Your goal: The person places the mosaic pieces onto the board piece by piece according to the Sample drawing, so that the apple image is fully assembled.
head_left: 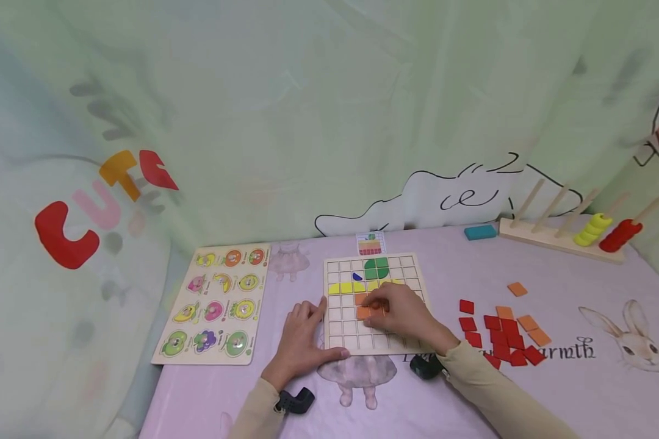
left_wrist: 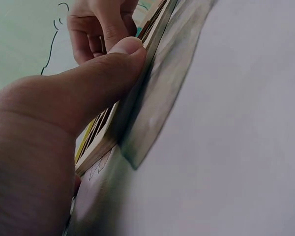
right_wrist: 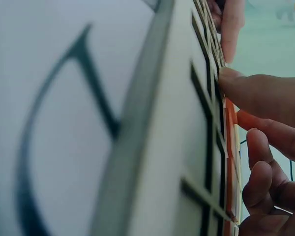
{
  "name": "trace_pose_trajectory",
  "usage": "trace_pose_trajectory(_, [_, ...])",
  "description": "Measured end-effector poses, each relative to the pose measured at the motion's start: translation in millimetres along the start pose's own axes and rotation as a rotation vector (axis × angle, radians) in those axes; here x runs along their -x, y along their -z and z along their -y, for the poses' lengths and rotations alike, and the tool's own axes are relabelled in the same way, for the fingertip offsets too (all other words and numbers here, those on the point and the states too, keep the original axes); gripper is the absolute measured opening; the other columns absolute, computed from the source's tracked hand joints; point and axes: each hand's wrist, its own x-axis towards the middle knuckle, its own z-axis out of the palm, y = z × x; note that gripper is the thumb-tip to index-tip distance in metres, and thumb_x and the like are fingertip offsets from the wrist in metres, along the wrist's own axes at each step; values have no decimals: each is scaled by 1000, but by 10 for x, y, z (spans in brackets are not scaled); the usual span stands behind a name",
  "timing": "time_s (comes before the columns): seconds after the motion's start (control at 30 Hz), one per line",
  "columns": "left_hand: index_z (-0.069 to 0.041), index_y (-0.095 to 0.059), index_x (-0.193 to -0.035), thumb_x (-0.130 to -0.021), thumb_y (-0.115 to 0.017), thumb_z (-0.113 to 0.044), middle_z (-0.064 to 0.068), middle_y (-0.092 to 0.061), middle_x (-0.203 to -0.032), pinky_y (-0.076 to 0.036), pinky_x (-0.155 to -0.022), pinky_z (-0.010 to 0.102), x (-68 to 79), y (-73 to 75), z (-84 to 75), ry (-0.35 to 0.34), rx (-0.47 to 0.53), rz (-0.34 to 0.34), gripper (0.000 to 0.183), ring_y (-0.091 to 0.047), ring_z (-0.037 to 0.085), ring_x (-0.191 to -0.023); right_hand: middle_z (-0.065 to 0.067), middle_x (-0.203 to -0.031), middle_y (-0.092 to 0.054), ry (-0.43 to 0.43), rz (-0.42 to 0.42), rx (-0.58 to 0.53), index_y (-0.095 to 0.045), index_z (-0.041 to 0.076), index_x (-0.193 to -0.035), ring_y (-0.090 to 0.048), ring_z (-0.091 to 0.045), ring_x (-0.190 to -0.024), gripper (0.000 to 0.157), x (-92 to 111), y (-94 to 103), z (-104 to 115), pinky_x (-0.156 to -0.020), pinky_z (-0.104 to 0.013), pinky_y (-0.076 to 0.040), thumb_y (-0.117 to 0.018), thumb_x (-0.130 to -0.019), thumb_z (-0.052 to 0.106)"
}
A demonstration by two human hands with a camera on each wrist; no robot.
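Your left hand (head_left: 301, 336) spreads at the near-left corner of the grid board (head_left: 335, 327); your right hand (head_left: 403, 312), pinch unclear, seemingly seats orange tiles (head_left: 360, 313), likely needing squaring next.

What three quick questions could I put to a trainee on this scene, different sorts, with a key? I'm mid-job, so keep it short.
1. Which hand reaches over the orange tiles on the grid board?
2. True or false: in the head view, the loose red tiles lie to the right of the grid board.
3. Fill in: on the pegged rack, one peg carries yellow rings and another carries ____ rings.

Key: 1. The right hand. 2. True. 3. Red.
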Motion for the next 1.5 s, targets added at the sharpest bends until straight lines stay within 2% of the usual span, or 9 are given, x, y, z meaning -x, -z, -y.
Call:
trace_pose_trajectory(0.37, [-8, -42, -163, -73, -83, -73, -1, -44, -106, -32, -86, 30, -2, 2, -2, 7, -1, 1, 118, -34, 12, -95, 6, -86, -71, -53, -19, 63, -86, 15, -99, -52, -11, -76, 18, -46, -38, 82, -69, -28, -43, -92, -82, 17])
trace_pose_trajectory(0.6, [-6, -44, -161, -72, -84, -72, -2, -43, -104, -31, -85, 30, -1, -2, -22, -16, -4, -19, 118, -33, 11, -93, 6, -93, -76, -13, -18, 7, -85, 13, -105, -56, -11, -81, 24, 16, 61, -12, -71, -26, -46, -92, -83, 20])
trace_pose_trajectory(0.7, [-6, -45, -161, -72, -84, -72, -2, -43, -103, -31, -84, 29, -2, -2, -35, -22, -4, -22, 118, -33, 11, -92, 5, -91, -73, -40, -47, -8, -84, 12, -107, -56, -13, -80, 27, 109, 232, -146, -69, -25, -46, -91, -84, 23])
trace_pose_trajectory(0.8, [-6, -44, -162, -72, -84, -72, -2, -44, -104, -31, -85, 30, -1, -1, -39, -13, -5, -17, 118, -33, 11, -93, -1, -92, -71, -123, -77, 16, -82, 8, -110, -57, -17, -82, 29, 233, 521, -316, -67, -26, -46, -90, -85, 22])
trace_pose_trajectory(0.97, [-8, -41, -163, -73, -82, -74, -1, -45, -106, -31, -86, 30, 7, 6, -20, 10, -2, 3, 119, -34, 12, -95, -23, -114, -70, -286, -94, 74, -73, -1, -126, -61, -32, -95, 47, 525, 1096, -706, -65, -29, -52, -87, -88, 23])
trace_pose_trajectory(1.07, [-6, -42, -162, -73, -83, -73, -1, -45, -106, -31, -86, 31, 13, 13, -19, -8, -9, -7, 119, -34, 12, -95, -33, -122, -65, -365, -112, 134, -66, -6, -132, -61, -45, -102, 55, 728, 1395, -956, -67, -37, -58, -85, -89, 22])
trace_pose_trajectory(1.17, [-5, -44, -161, -72, -84, -72, 0, -46, -107, -31, -85, 31, 16, 19, -10, -28, -18, -26, 118, -34, 12, -94, -40, -124, -60, -421, -130, 196, -61, -11, -134, -59, -53, -104, 61, 873, 1601, -1196, -69, -47, -60, -84, -89, 22])
trace_pose_trajectory(1.33, [-6, -45, -161, -72, -84, -73, -2, -46, -106, -32, -85, 31, 19, 0, 6, -26, -12, -35, 118, -34, 11, -94, -43, -122, -58, -458, -102, 252, -58, -14, -133, -58, -57, -103, 63, 1006, 1698, -1478, -74, -57, -59, -85, -87, 20])
trace_pose_trajectory(1.5, [-6, -43, -162, -72, -84, -74, -2, -44, -104, -32, -85, 31, 15, -17, 21, -16, 3, -27, 120, -34, 11, -93, -36, -107, -65, -435, -120, 225, -65, -13, -123, -62, -50, -93, 47, 1001, 1615, -1578, -67, -47, -60, -84, -86, 10])
